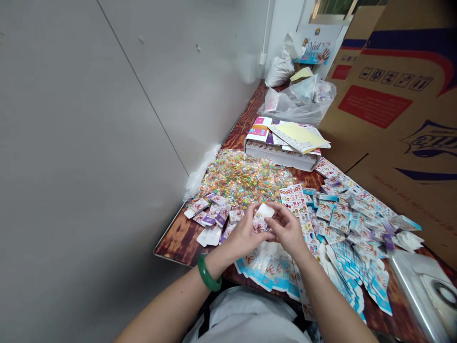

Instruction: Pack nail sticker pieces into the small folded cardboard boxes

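Note:
Between both hands, over the near part of the table, is a small printed cardboard box (260, 223) with a white flap standing up. My left hand (247, 232) grips it from the left, fingers curled round its side. From the right, my right hand (287, 228) pinches the box near the flap. Just left of the hands lies a pile of small purple-and-white boxes (213, 212). Beyond them spreads a heap of small clear packets (246, 176) with bright orange, yellow and green pieces. Below the hands, flat blue-and-white cartons (269, 271) lie fanned out.
Sticker sheets (293, 199) and a pile of small boxes (342, 214) lie to the right. Farther back are a larger box (282, 155) with papers on top and a clear plastic bag (303, 102). Big cardboard cartons (392, 143) border the right; a grey wall (107, 143) the left.

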`<state>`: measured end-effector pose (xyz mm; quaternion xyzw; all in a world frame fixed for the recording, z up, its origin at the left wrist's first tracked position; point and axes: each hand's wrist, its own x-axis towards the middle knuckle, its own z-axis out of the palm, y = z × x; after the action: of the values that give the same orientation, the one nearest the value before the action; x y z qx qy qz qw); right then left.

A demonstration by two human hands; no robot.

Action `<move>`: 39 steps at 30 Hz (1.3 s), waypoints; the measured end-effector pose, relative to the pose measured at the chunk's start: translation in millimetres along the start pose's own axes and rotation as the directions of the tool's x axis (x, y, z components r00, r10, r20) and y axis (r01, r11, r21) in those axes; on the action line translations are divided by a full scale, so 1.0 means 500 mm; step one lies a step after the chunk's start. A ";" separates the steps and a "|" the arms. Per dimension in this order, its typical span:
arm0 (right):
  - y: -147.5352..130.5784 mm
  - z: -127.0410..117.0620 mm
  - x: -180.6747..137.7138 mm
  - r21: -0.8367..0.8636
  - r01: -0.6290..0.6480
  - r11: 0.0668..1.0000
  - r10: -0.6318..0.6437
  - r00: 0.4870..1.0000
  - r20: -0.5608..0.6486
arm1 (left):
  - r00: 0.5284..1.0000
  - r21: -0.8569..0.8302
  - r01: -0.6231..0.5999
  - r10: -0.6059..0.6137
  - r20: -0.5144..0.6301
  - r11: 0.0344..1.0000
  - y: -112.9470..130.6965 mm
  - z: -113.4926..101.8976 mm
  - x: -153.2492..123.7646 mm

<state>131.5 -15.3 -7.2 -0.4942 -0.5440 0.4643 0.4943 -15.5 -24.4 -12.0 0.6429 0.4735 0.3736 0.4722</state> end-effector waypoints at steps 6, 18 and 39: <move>0.009 0.014 -0.010 -0.086 0.079 0.993 -0.077 0.997 0.028 | 0.996 0.256 -0.052 0.070 -0.062 0.965 -0.017 0.020 0.000; -0.040 0.019 0.009 0.028 -0.021 0.999 0.023 0.997 -0.076 | 0.978 0.388 -0.162 0.199 -0.055 0.907 -0.009 0.016 0.001; 0.047 -0.076 -0.123 -0.906 -0.197 0.374 -0.062 0.970 -0.236 | 0.924 0.840 0.268 0.121 -0.363 0.472 -0.051 -0.123 0.017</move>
<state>172.7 -74.1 -32.1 -0.7575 -0.6278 0.0404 0.1741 -76.7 2.0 -19.5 0.6879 0.7052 0.1718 -0.0076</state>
